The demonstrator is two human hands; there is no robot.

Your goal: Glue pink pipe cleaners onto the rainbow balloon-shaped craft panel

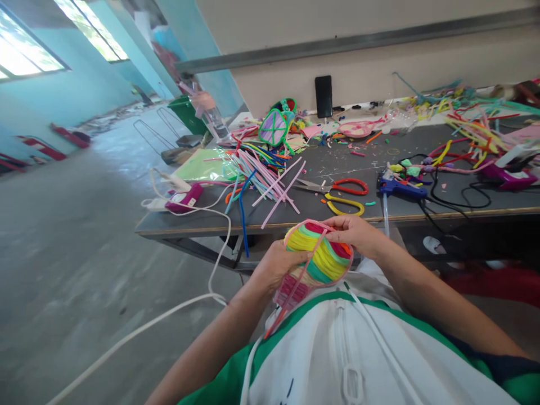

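Close to my body I hold a rounded craft piece (329, 259) striped in yellow, teal and red, with a pink fuzzy rim. It looks made of pipe cleaners. My left hand (276, 263) is closed on its left edge, thumb over the front. At the upper right, my right hand (354, 233) pinches the end of a pink pipe cleaner (304, 270) against the piece. That strand runs diagonally down across the front. A pink section (291, 292) hangs at the lower left. The fingers behind the piece are hidden.
Scissors with red and yellow handles (348, 188) lie on the grey table (202, 222) beside loose pipe cleaners (265, 177). A blue glue gun (403, 188) is to the right. A phone (323, 97) leans on the wall. A white cable (169, 312) hangs at left.
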